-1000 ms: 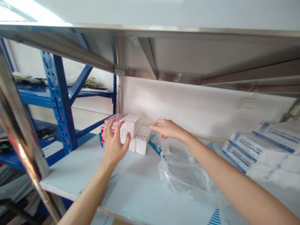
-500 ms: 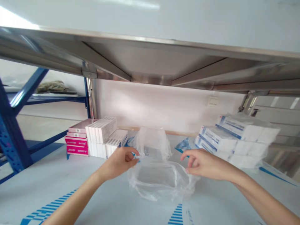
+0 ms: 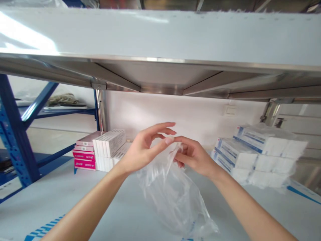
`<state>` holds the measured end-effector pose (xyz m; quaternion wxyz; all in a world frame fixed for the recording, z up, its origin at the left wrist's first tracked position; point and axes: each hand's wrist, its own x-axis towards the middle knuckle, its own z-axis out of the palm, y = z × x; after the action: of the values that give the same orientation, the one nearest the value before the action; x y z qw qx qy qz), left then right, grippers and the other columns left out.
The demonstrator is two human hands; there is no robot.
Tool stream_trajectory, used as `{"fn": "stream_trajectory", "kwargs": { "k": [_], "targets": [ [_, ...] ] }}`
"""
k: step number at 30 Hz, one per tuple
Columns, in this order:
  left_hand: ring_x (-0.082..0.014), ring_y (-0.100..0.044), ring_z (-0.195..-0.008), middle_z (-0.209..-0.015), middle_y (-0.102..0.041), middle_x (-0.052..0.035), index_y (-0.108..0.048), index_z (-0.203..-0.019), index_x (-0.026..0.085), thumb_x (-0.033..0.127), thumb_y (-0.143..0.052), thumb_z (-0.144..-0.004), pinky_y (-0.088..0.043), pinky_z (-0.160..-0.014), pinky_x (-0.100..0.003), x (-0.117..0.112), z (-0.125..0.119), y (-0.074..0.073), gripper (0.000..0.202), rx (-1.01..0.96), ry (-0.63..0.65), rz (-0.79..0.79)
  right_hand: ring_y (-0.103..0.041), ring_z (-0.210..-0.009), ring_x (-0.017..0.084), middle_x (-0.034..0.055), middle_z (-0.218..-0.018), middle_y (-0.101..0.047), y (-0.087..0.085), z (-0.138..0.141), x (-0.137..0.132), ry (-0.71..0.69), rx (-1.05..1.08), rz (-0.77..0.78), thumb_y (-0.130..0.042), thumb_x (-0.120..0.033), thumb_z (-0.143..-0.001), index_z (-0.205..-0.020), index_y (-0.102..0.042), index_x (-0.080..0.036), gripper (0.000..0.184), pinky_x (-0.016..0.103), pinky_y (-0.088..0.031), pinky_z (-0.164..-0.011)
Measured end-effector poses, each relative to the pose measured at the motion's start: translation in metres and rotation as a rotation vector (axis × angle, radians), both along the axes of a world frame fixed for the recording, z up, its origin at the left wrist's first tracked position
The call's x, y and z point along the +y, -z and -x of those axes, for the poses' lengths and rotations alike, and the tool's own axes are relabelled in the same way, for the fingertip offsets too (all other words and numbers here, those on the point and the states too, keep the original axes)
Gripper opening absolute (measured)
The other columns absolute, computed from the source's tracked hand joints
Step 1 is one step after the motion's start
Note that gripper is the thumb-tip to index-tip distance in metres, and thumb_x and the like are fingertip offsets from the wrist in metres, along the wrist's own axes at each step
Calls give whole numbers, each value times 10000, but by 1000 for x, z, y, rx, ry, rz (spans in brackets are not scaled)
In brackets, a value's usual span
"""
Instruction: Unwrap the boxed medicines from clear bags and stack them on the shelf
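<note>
A clear plastic bag (image 3: 175,194) hangs crumpled from both hands in the centre, its lower end trailing low over the shelf. Its top is bunched up between my fingers. My left hand (image 3: 147,145) has its thumb against the bunched edge, the upper fingers curved over it. From the other side my right hand (image 3: 192,152) grips the same gathered plastic, fingers bent inward. The two hands meet at the thumb and fingertips. Part of the bag's top is hidden behind the fingers.
White boxes (image 3: 110,144) and pink boxes (image 3: 84,155) are stacked at the back left. Plastic-wrapped white and blue packs (image 3: 260,154) stand on the right. Overhead is a metal shelf edge (image 3: 160,60); a blue rack (image 3: 15,134) stands left.
Both hands have come together and risen. The bag, which lay spread on the shelf with the hands apart at its sides, is now lifted and gathered at the top.
</note>
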<state>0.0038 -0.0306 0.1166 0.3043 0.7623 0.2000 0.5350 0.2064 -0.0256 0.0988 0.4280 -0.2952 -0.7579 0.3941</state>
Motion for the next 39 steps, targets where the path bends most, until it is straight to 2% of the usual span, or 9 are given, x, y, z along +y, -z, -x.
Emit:
{"fn": "stream_trajectory", "kwargs": {
  "k": [2,6,10,14,19,23,31,34,39],
  "targets": [
    [-274,-571,-1246,-1289,-656,-108,-538,-1389,251,464,-577,-944,-448,-1053,-418,12,9,15,495,-80,-16,21,-558,-507,124,-43,-609,-601,6,1,5,17,109,68,-727,-380,-801,-902,-648,-233,195,261,-447,-521],
    [-306,-522,-1305,-1444,-533,-111,-455,-1440,314,579,-566,-914,-454,-1034,-449,34,32,54,599,14,271,343,-601,-589,132,-51,-656,-606,25,-12,20,143,375,242,-805,-408,-702,-848,-606,-251,293,270,-500,-617],
    [-249,-627,-1080,-1204,-646,-91,-534,-1278,279,502,-740,-812,-509,-877,-370,36,37,78,556,21,332,500,-636,-700,148,-18,-801,-653,49,-26,32,223,491,378,-876,-420,-592,-831,-584,-251,414,293,-546,-721],
    [-132,-571,-769,-807,-614,5,-561,-859,186,404,-788,-789,-437,-712,-251,37,29,88,322,-1,213,493,-649,-713,174,8,-785,-657,62,-33,30,177,256,439,-832,-470,-659,-813,-605,-237,360,332,-555,-717],
    [-98,-508,-648,-707,-560,42,-521,-818,190,352,-826,-738,-378,-633,-225,47,33,105,354,-48,197,531,-588,-615,153,1,-680,-625,64,-55,33,242,-116,212,-763,-442,-719,-766,-671,-215,250,280,-472,-571],
    [-125,-549,-680,-759,-606,26,-593,-1064,232,336,-795,-748,-400,-658,-244,51,42,110,390,-28,189,586,-503,-521,128,-29,-603,-559,70,-78,40,298,-119,185,-779,-455,-708,-791,-681,-222,266,257,-377,-481],
    [-162,-576,-836,-914,-624,-7,-672,-976,252,294,-708,-814,-440,-755,-270,53,55,110,171,26,160,631,-555,-582,144,-19,-635,-595,82,-91,36,327,87,178,-823,-449,-687,-742,-683,-214,279,309,-447,-606],
    [-170,-574,-859,-959,-615,-6,-674,-1054,287,255,-669,-809,-454,-765,-278,52,60,107,247,42,160,715,-543,-572,137,-15,-643,-602,78,-93,35,351,107,157,-836,-444,-679,-738,-699,-211,276,305,-435,-592],
    [-154,-567,-795,-860,-594,2,-669,-883,237,244,-670,-810,-450,-756,-269,46,66,104,74,33,269,759,-555,-559,135,-5,-628,-622,63,-90,36,301,191,214,-850,-453,-663,-787,-718,-201,310,302,-453,-585]
  ]
}}
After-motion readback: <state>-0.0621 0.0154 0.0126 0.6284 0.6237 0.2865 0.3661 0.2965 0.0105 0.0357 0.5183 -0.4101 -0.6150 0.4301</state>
